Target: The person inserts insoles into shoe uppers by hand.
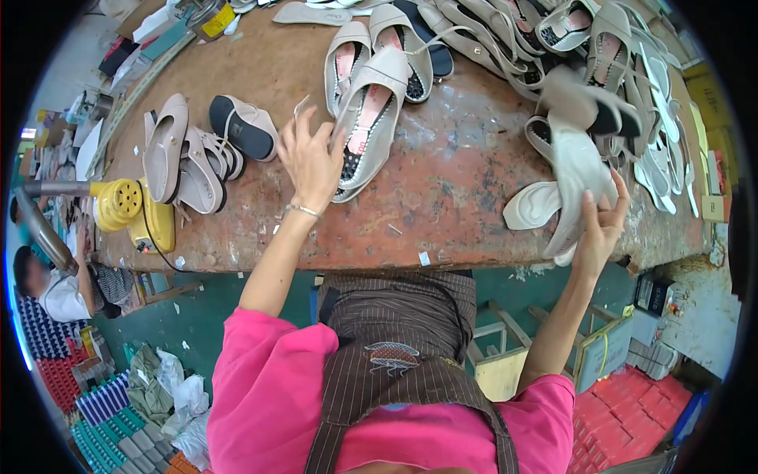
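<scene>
My left hand [312, 158] has its fingers apart and slightly curled, at the left edge of a beige slingback shoe [371, 118]. A thin pale strip [301, 107] shows by its fingertips; I cannot tell if it is held. The shoe lies toe away from me, with a pink-marked footbed and black dotted heel part, overlapping other beige shoes [345, 59]. At the right, my right hand [604, 217] is closed on a pale insole [580, 162], smeared by motion. More insoles [533, 207] lie beneath and beside it on the table.
Several beige shoes [166, 150] lie at the left, near a yellow lamp-like tool [118, 205] with a cable. A shoe pile [505, 35] and white insoles [659, 174] fill the far right of the brown worktable [466, 166]. Another person [63, 288] sits at far left.
</scene>
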